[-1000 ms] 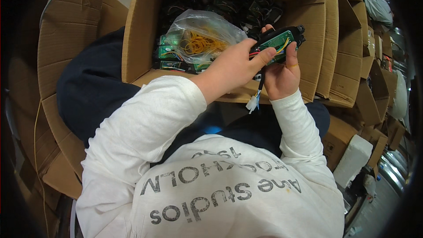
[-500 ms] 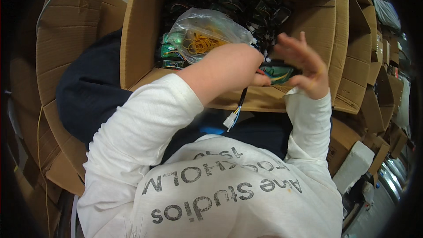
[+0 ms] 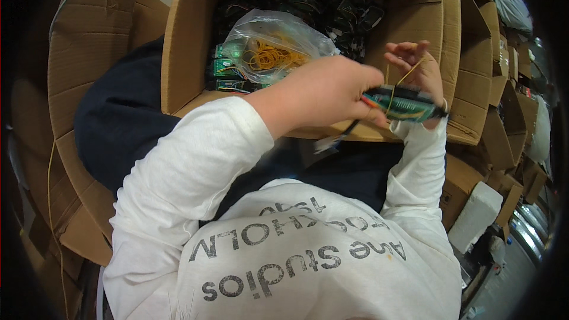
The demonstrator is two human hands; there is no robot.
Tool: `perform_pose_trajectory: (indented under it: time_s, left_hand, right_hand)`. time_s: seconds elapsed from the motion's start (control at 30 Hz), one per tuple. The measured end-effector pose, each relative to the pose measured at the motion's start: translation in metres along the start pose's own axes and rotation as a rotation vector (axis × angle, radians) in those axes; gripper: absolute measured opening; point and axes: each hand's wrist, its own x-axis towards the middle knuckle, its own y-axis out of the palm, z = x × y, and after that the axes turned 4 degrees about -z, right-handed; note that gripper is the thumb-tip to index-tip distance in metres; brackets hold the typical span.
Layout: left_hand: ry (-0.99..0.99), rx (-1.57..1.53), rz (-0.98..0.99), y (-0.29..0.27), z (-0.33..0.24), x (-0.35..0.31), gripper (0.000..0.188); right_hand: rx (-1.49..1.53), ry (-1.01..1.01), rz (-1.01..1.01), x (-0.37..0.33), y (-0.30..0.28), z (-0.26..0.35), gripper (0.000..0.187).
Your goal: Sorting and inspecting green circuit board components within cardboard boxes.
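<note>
My left hand (image 3: pixel 335 92) pinches one end of a green circuit board (image 3: pixel 410 107) with a dark edge and coloured wires. A cable with a white connector (image 3: pixel 325 144), smeared by motion, hangs beneath that hand. Looped round the board, a yellow rubber band (image 3: pixel 405 77) stretches up to the fingers of my right hand (image 3: pixel 424 75), which hook it. The board's far end lies in front of my right wrist. Beyond my hands, a clear plastic bag (image 3: pixel 269 22) of yellow rubber bands (image 3: pixel 274 53) rests on more circuit boards (image 3: pixel 227 68) inside a cardboard box (image 3: pixel 188 41).
Stacked boards with wires (image 3: pixel 355 15) fill the back of the box. Folded cardboard (image 3: pixel 89 59) stands at the left, and further cartons (image 3: pixel 504 112) crowd the right. A white foam block (image 3: pixel 476 216) lies at the lower right.
The board has moved right and come up into clearer view. My right hand, formerly spread beside it, now draws a rubber band away from it. The hanging connector has swung right and up.
</note>
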Motion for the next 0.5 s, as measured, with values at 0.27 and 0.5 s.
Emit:
perform_pose_trajectory:
  time_s: [0.27, 0.5]
  left_hand:
    - [-0.317, -1.254, -0.011, -0.015, -0.016, -0.005, 0.05]
    - [-0.407, -0.194, 0.238, -0.027, 0.0, 0.002, 0.055]
  right_hand:
    - [-0.019, -0.402, 0.228, -0.041, 0.02, 0.036, 0.104]
    - [-1.067, -0.714, 0.309, -0.042, 0.041, 0.034, 0.086]
